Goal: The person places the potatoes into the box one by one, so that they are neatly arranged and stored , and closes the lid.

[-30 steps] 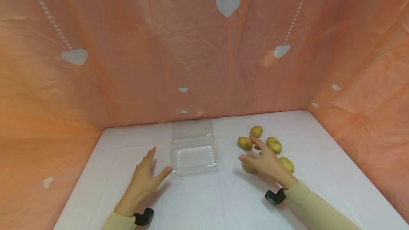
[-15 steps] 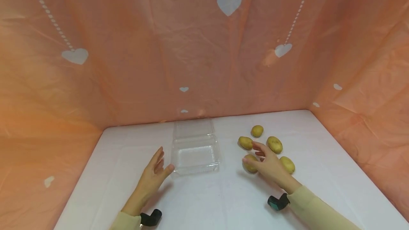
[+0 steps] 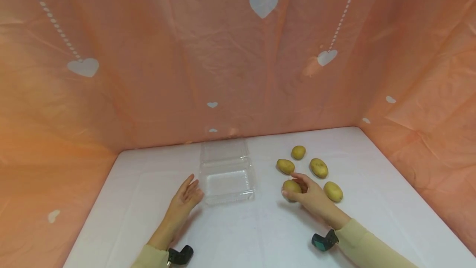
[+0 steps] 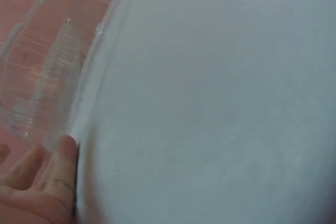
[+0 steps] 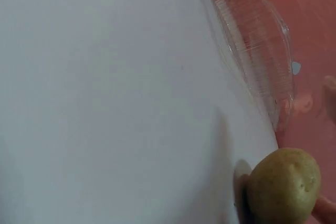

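My right hand [image 3: 312, 193] curls round a potato [image 3: 289, 186], its thumb across the near side and its fingers at the far and right sides. In the right wrist view that potato [image 5: 283, 184] sits low at the right, with one finger behind it and a blurred fingertip [image 5: 331, 95] apart from it. My left hand [image 3: 180, 204] holds nothing, its fingers loosely bent beside the clear plastic clamshell box [image 3: 227, 197]. The box stands with its lid [image 3: 224, 150] folded back. In the left wrist view, the left fingers [image 4: 63, 166] overlap the box's near end.
Several other potatoes lie about the right hand: one potato [image 3: 285, 166] just beyond it, one potato [image 3: 298, 152] farther back, one potato [image 3: 319, 168] to the right and one potato [image 3: 333, 191] near the wrist. Orange cloth walls [image 3: 238, 73] enclose the white tabletop [image 3: 238, 235].
My right hand has come down and closer round the near potato. My left hand has shifted a little right, its thumb and fingers drawing closer together. The box stays in place.
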Demonstrator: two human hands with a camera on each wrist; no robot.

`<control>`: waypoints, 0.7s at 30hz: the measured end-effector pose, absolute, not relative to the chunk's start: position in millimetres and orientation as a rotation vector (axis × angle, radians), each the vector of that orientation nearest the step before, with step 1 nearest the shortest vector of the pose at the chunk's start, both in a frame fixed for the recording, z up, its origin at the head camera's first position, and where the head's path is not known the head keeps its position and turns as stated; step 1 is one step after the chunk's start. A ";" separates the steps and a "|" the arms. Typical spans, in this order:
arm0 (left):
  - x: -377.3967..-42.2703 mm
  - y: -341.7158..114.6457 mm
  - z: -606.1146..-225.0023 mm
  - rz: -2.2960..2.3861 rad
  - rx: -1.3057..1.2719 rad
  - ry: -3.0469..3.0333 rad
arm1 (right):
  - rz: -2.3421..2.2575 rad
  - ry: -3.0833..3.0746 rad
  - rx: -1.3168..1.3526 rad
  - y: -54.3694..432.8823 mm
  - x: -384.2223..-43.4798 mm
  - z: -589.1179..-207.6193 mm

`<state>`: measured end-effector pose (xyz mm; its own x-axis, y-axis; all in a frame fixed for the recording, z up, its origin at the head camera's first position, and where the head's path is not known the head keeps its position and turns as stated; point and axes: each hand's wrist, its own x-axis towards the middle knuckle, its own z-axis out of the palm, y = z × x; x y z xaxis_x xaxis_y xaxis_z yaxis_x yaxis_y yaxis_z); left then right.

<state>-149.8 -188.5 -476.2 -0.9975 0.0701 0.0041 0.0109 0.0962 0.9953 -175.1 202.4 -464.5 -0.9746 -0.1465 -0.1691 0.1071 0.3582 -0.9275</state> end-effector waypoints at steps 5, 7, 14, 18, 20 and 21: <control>-151.5 -186.7 -483.0 2.168 0.057 2.211 | -1.702 2.320 0.012 201.9 -176.7 -467.8; -151.4 -186.9 -485.0 2.175 0.026 2.189 | -1.711 2.301 0.038 202.8 -176.7 -469.2; -152.2 -187.3 -485.5 2.077 0.020 2.222 | -1.722 2.286 0.096 205.8 -175.6 -471.8; -151.9 -186.9 -482.9 2.082 0.027 2.212 | -1.726 2.276 0.114 205.5 -177.0 -471.4; -151.5 -187.0 -481.5 2.096 0.025 2.199 | -1.724 2.277 0.120 204.8 -177.4 -471.4; -151.3 -187.1 -481.0 2.101 0.024 2.194 | -1.721 2.279 0.124 204.4 -177.4 -471.6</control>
<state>-151.3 -187.1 -481.0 -0.9945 0.0828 -0.0640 -0.0604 0.0459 0.9971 -177.4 204.4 -471.6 -0.9565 -0.1007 -0.2738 0.2357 0.2859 -0.9288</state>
